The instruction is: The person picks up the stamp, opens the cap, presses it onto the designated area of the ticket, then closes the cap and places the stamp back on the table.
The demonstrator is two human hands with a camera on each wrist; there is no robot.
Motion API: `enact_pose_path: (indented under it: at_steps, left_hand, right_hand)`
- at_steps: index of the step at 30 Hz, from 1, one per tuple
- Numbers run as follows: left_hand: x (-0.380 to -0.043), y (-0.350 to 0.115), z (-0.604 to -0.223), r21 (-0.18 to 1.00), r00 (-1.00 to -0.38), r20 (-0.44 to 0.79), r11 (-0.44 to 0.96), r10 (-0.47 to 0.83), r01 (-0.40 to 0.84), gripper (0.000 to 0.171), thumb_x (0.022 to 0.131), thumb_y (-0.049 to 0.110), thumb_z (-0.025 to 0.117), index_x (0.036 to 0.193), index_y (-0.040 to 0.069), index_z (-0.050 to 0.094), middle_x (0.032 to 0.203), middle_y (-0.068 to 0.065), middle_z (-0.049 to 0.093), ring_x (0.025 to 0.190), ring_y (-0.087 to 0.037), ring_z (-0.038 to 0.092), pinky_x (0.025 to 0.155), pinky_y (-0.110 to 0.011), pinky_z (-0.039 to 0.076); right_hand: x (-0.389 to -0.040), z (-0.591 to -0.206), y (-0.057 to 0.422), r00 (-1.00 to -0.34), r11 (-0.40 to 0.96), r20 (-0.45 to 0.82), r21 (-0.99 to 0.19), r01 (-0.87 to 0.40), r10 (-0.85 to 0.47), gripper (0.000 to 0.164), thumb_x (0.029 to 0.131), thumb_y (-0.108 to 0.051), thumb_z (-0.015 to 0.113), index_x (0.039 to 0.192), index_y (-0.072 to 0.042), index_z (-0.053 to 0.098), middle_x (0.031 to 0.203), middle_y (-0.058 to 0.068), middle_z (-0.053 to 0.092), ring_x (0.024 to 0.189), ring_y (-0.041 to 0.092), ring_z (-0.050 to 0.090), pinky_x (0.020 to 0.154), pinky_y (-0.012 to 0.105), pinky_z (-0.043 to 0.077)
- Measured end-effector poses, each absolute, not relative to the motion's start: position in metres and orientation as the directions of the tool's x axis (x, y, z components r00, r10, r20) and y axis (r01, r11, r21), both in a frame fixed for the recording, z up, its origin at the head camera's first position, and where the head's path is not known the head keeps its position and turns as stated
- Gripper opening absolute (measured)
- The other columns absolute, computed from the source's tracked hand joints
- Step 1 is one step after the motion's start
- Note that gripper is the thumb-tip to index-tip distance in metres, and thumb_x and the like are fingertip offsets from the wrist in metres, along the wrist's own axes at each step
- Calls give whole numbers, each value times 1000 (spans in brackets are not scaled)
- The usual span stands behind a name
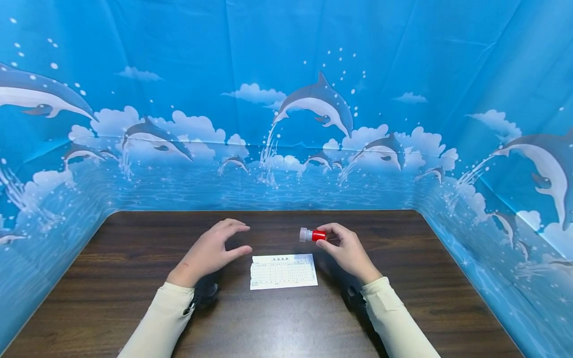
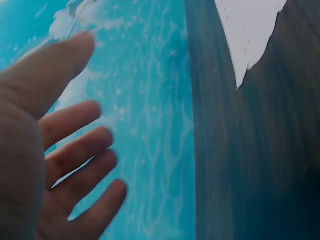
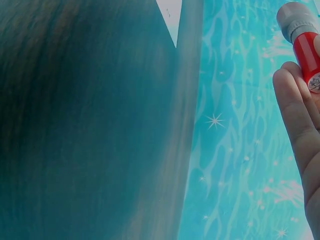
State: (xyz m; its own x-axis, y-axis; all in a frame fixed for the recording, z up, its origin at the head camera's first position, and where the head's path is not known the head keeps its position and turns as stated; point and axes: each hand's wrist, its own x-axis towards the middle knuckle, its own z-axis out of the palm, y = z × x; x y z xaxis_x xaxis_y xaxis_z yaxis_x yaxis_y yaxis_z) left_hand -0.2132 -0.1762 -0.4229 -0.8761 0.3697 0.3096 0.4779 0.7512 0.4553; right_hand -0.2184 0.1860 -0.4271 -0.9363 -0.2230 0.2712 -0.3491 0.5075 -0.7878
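Observation:
In the head view my right hand [image 1: 346, 251] pinches a small red round stamp [image 1: 319, 235] between thumb and fingers. The stamp lies sideways in the grip, its translucent cap [image 1: 305, 234] pointing left. A round printed label shows on the red end of the stamp [image 3: 306, 52] in the right wrist view. My left hand [image 1: 217, 251] is held over the table with thumb and fingers spread apart, holding nothing. Between the two hands lies a white printed receipt slip [image 1: 283, 272] with a grid of lines, its left edge torn unevenly. Neither hand touches it.
The dark wood-grain table [image 1: 277, 323] has rounded far corners. A blue curtain [image 1: 250, 59] printed with dolphins, clouds and waves surrounds its back and sides. Both forearms wear pale sleeves [image 1: 156, 318], with a dark wrist device [image 1: 206, 293] under the left wrist.

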Motion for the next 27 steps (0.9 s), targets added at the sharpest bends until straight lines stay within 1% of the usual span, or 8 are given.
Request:
enact_pose_path:
  at_steps: [5, 9, 12, 18, 27]
  left_hand:
    - [-208, -161, -431, 431, -866, 157, 756, 475, 493, 65, 88, 50, 81, 141, 16, 66, 145, -5, 59, 134, -27, 56, 107, -52, 49]
    - [-206, -153, -439, 419, -868, 49, 779, 494, 467, 66, 85, 53, 82, 140, 19, 66, 150, -5, 55, 140, -28, 51, 111, -53, 45]
    - [-206, -150, -445, 415, -866, 0, 788, 500, 455, 68, 83, 56, 83, 140, 21, 67, 154, -6, 52, 144, -30, 46, 112, -54, 44]
    - [-207, -150, -451, 412, -855, -32, 786, 518, 461, 72, 79, 58, 85, 138, 21, 68, 155, -7, 51, 144, -31, 46, 111, -55, 44]
    - [-208, -151, -451, 404, -847, -26, 781, 531, 477, 67, 80, 53, 87, 136, 21, 70, 154, -7, 51, 143, -32, 47, 111, -56, 43]
  right_hand:
    - [-220, -429, 187, -937, 513, 266, -785, -347, -227, 32, 90, -7, 81, 120, -10, 71, 107, 5, 71, 91, 19, 70, 89, 39, 61]
    - [-221, -431, 187, -937, 519, 267, -781, -347, -226, 31, 90, -7, 81, 119, -10, 71, 106, 5, 71, 91, 19, 70, 89, 40, 61]
    - [-221, -432, 188, -937, 527, 267, -775, -348, -226, 32, 90, -8, 81, 120, -10, 71, 106, 5, 71, 91, 18, 69, 89, 39, 61]
    - [-221, -432, 188, -942, 542, 251, -772, -332, -221, 33, 90, -10, 81, 121, -12, 70, 106, 4, 71, 91, 18, 69, 89, 40, 61]
    - [-222, -432, 186, -945, 547, 241, -771, -326, -223, 33, 90, -10, 81, 122, -12, 70, 108, 4, 71, 92, 18, 69, 89, 40, 61]
